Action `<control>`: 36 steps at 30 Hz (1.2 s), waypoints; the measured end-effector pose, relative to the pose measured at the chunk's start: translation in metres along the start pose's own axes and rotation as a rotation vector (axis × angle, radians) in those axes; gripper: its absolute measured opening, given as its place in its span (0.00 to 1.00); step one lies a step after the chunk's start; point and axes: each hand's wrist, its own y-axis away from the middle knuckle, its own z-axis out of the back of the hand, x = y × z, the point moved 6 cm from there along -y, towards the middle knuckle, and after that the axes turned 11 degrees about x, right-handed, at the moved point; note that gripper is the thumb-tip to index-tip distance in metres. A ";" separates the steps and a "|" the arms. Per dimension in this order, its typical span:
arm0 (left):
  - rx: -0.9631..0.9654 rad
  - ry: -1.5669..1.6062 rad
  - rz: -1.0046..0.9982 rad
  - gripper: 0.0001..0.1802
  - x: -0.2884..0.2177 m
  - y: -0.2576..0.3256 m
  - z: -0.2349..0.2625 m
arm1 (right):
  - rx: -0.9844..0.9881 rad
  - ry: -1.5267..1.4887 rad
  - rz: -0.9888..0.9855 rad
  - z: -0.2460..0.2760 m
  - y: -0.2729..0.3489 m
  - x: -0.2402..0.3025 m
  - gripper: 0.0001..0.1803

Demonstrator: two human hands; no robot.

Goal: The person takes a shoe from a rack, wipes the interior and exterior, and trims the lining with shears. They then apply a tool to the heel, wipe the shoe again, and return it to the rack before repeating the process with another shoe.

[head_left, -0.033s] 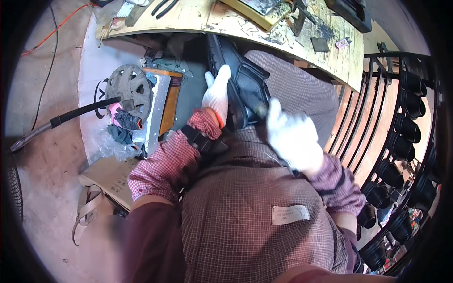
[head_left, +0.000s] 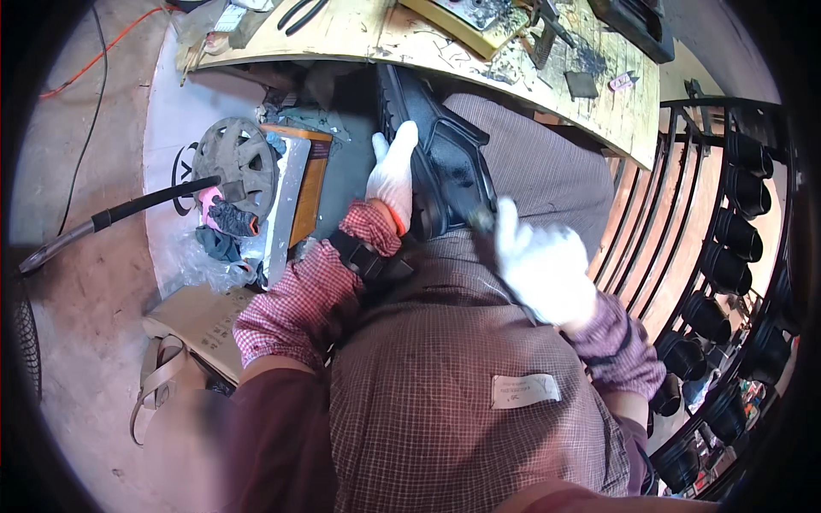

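A black boot (head_left: 440,141) lies across my lap on the checked apron (head_left: 462,368), its ridged sole edge on the left. My left hand (head_left: 395,175), in a white glove, is closed on that sole side and steadies it. The white-gloved right hand (head_left: 547,269) is closed round a slim tool (head_left: 481,221) with a blurred, brush-like tip. This tip is close to the boot's lower right edge; whether it touches is unclear. Most of the handle is hidden by the glove.
Ahead is a stained wooden bench (head_left: 351,38) bearing pliers (head_left: 301,13), a small bottle (head_left: 623,81) and a dark square pad (head_left: 581,84). A rack (head_left: 676,205) with several black shoes stands at right. Left are a wheel cover (head_left: 235,167), a wooden box (head_left: 310,184) and a cardboard bag (head_left: 201,325).
My right hand and the tool have shifted slightly down and to the right, off the boot's upper surface. The left hand and the boot stay nearly still.
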 end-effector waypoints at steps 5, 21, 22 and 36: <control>0.153 0.309 0.144 0.36 0.001 0.005 0.015 | 0.262 -0.134 -0.439 -0.029 0.075 -0.104 0.23; 0.410 0.472 -0.423 0.42 -0.137 -0.018 -0.035 | -0.097 -0.463 -0.774 -0.057 0.097 -0.146 0.31; 0.411 0.483 -0.492 0.42 -0.149 -0.027 -0.038 | -0.047 -0.377 -0.737 -0.044 0.110 -0.129 0.30; 0.605 0.783 -0.382 0.52 -0.167 -0.041 -0.025 | 0.019 -0.789 -0.855 -0.041 0.116 -0.093 0.30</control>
